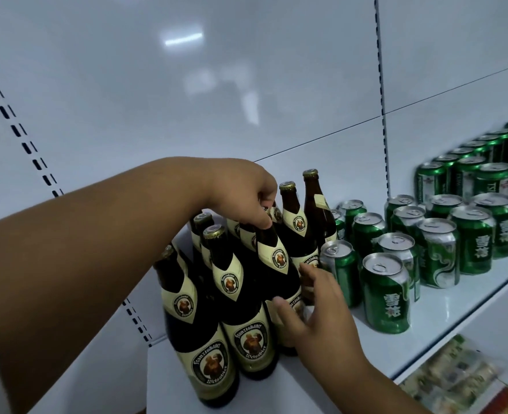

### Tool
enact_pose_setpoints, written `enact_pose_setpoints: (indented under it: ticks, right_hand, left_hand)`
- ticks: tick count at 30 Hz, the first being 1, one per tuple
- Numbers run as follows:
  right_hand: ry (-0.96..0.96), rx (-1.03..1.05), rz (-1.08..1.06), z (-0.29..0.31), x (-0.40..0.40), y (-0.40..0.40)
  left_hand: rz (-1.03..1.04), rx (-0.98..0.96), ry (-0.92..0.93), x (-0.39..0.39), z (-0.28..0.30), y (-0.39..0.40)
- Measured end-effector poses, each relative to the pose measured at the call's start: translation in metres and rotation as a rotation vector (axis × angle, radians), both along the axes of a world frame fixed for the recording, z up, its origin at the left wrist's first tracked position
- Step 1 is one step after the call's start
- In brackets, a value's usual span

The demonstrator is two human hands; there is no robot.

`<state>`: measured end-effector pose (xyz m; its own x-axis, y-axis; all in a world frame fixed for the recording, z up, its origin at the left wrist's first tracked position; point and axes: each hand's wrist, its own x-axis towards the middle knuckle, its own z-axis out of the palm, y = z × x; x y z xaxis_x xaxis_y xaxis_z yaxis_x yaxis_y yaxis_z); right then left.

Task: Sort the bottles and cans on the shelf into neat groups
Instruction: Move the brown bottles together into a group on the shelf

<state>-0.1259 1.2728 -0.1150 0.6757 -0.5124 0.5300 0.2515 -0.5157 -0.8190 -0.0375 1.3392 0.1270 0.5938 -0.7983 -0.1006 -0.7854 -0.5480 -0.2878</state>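
Note:
Several brown beer bottles with cream labels stand clustered at the left of the white shelf [444,330]. My left hand [246,192] reaches over them and pinches the cap end of one brown bottle [272,258] in the middle of the cluster. My right hand [318,312] comes up from below, its fingers spread and lying against that same bottle's lower body, thumb at the label. Two front bottles [205,348] stand nearest me. Green cans [385,297] stand in loose rows just right of the bottles.
More green cans [471,171] line the back right of the shelf against the white back panel. A slotted upright [381,94] divides the panels. Packaged goods [462,375] lie on the shelf below at lower right.

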Motion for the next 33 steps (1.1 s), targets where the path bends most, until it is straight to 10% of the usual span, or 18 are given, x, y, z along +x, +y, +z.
enact_pose_setpoints:
  ticks: [13,20,33]
  right_hand:
    - [-0.037,-0.165,-0.113,0.066,0.032,-0.062]
    - [0.221,-0.304,-0.045,0.106,0.056,-0.086]
    - [0.342,-0.445,0.032,0.106,0.071,-0.100]
  left_hand:
    - [0.056,-0.010,0.182,0.007,0.014,-0.010]
    - [0.185,-0.173,-0.171,0.064,0.019,-0.038]
    - [0.185,0.015,-0.099,0.099,-0.005,-0.069]
